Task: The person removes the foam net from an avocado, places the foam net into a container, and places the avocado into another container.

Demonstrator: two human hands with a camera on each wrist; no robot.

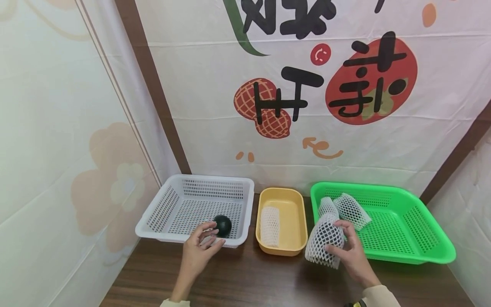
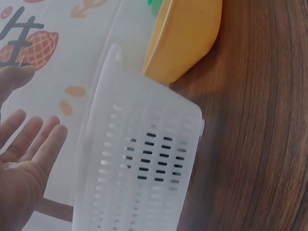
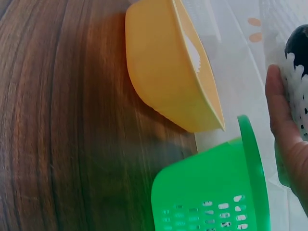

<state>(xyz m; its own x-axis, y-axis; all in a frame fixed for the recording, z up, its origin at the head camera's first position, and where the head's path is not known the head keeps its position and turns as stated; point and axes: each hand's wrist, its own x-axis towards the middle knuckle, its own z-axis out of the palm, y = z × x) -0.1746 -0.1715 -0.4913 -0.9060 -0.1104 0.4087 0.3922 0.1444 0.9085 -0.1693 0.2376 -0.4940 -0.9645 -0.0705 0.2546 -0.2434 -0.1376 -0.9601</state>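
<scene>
My right hand (image 1: 353, 252) grips a dark, rounded fruit covered by a white foam net sleeve (image 1: 325, 239) at the green basket's front left corner. The right wrist view shows the fruit's bare dark end (image 3: 299, 47) poking out of the net. Over the front rim of the white basket (image 1: 151, 230), my left hand (image 1: 200, 248) has its fingers spread and holds nothing. Just beyond those fingertips, a dark green round fruit (image 1: 223, 226) lies in that basket; whether they touch it cannot be told.
Between the baskets stands a yellow tub (image 1: 295, 221) with a flat foam net sleeve (image 1: 270, 226) inside. The green basket (image 1: 414, 251) holds more white foam netting (image 1: 350, 209) at its left. All stand on a brown wooden table (image 1: 245, 281) before a printed cloth wall (image 1: 207, 140).
</scene>
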